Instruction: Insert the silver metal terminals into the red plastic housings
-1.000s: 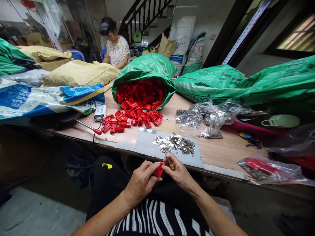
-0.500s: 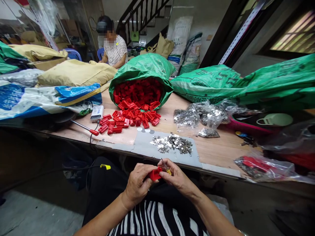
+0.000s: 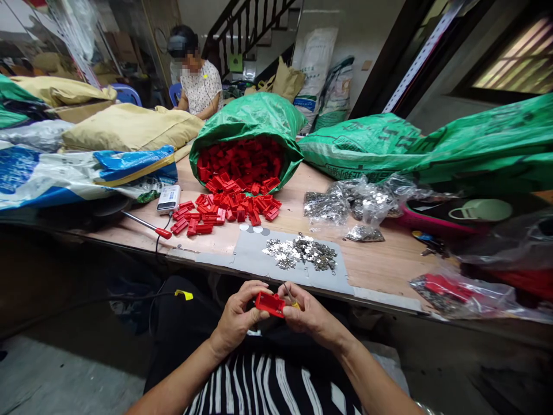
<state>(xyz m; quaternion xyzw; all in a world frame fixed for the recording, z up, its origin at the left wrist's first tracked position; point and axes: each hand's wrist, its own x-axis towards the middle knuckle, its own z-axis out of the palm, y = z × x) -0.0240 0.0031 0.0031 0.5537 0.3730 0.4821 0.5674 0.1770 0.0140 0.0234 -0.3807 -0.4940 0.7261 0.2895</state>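
Note:
Between my hands, above my lap, is a small red plastic case [image 3: 270, 304] whose open hollow faces me, shaped like a battery holder. Small metal bits show inside near its ends. My left hand [image 3: 237, 313] grips the case at its left end, thumb below and fingers above. My right hand [image 3: 309, 314] is closed around a thin metal-shafted tool with a yellow handle [image 3: 296, 304], its shaft pointing up and away. The fingers of that hand also touch the right end of the case. The tool's kind is unclear, and its handle is partly hidden by the fingers.
A grey mat [image 3: 246, 259] on the table bears a pile of small metal plates [image 3: 317, 253]. Behind lie loose red cases [image 3: 211, 214] spilling from a green sack [image 3: 254, 112]. Bagged metal parts [image 3: 328, 207] are at right, a red-tipped lever [image 3: 162, 232] at left. A co-worker [image 3: 201, 86] sits beyond.
The red case has turned so its open hollow now faces me. My left hand has shifted its hold toward the case's left end, while the yellow-handled tool stays in my right hand.

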